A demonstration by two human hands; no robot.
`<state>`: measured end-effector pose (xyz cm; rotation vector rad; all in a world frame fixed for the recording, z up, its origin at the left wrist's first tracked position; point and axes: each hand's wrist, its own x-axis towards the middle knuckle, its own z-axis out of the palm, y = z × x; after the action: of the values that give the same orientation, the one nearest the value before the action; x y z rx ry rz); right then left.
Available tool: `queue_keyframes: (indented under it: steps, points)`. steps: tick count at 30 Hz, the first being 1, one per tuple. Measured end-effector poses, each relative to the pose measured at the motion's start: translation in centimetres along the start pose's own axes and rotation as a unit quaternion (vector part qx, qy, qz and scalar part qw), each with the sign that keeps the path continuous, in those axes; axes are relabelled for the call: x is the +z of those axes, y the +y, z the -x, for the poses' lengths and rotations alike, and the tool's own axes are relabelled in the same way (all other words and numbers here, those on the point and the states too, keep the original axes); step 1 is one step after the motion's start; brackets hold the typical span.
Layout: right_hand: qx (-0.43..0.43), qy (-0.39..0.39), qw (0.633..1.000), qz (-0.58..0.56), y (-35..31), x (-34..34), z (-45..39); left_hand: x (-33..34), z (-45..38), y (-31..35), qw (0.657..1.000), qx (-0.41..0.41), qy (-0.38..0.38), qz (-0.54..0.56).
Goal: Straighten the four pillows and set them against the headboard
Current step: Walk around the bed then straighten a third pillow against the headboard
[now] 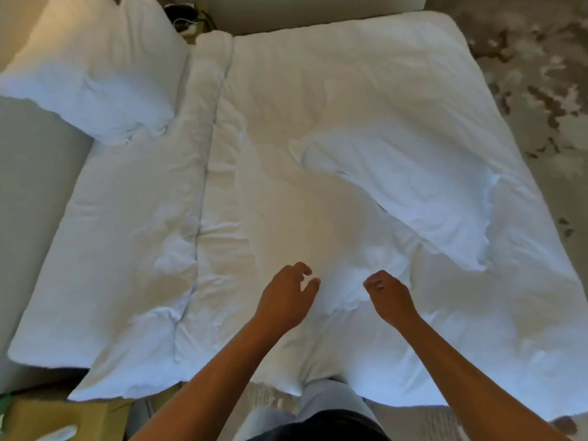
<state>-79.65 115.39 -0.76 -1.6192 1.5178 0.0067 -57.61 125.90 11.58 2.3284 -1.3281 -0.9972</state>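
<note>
One white pillow point(95, 74) leans against the grey headboard point(31, 192) at the upper left. A second white pillow point(413, 186) lies askew on the duvet at the right. A third pillow point(334, 237), washed out by light, lies in the middle with its near corner between my hands. My left hand point(286, 297) hovers at that corner's left side, thumb and fingers apart, holding nothing. My right hand point(388, 297) is at the corner's right side with loosely curled fingers; no fabric shows in its grip. No fourth pillow shows.
The white duvet point(413, 74) covers the bed, its folded edge point(203, 186) running beside the bare sheet point(127, 237) near the headboard. A cardboard box point(63, 418) sits on the floor at the lower left. Patterned carpet point(541, 74) lies beyond the bed's right side. Cables point(187, 17) lie at the top.
</note>
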Motion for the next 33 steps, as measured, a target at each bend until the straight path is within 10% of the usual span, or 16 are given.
queue_keyframes:
  steps: [7, 18, 33]
  points:
    - [0.071, 0.057, 0.994, -0.06, -1.9, -2.8, -10.1, 1.7, -11.6, 4.2, 0.984, 0.089, -0.072, -0.135]
    - [0.197, 0.043, 0.975, -0.098, 3.2, -1.6, -20.4, 7.8, -21.1, -3.3, 0.923, 0.012, -0.177, -0.341]
    - [0.187, 0.048, 0.97, -0.149, -1.1, 5.0, -16.6, 4.2, -20.2, -10.8, 0.929, -0.002, -0.204, -0.31]
